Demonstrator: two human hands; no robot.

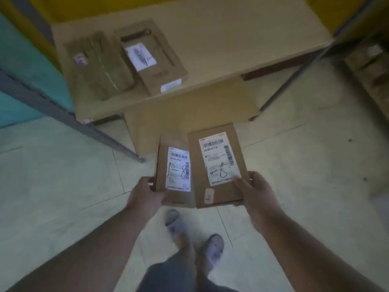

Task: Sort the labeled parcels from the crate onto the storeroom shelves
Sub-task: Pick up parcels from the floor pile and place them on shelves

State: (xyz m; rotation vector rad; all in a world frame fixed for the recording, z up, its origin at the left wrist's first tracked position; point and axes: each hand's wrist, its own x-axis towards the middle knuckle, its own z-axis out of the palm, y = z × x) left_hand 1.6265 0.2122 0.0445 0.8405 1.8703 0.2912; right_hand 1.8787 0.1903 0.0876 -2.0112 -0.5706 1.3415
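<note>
"What did you have in your grip right then?"

"Two parcels, one per hand. My left hand (145, 197) was clamped on the lower left corner of the smaller cardboard parcel (168, 165), thumb on the face, fingers underneath. My right hand (255, 192) was closed on the lower right corner of the larger cardboard parcel (219, 165), thumb pressing on the edge of its label. The larger one overlapped the smaller one's right edge, so the two were touching, held level in front of me above the tiled floor (63, 186)."

"And the labels?"

"Both white shipping labels faced up, barcodes at the top, each with what looked like '1-8' in black marker. I judged that they belonged in the same slot."

"Where was that slot?"

"I couldn't tell. Ahead of me was a low wooden shelf board (231, 43) on a grey metal frame, with two parcels lying at its left end: a taped brown parcel (99, 64) and, touching it, a boxed parcel (151, 57) with its own label. A second board sat lower, beneath it."

"So how far along were you?"

"Partway, I'd say. Two were shelved, two were in my hands waiting to be set down. The crate wasn't in view, so I couldn't say how many remained."
</note>
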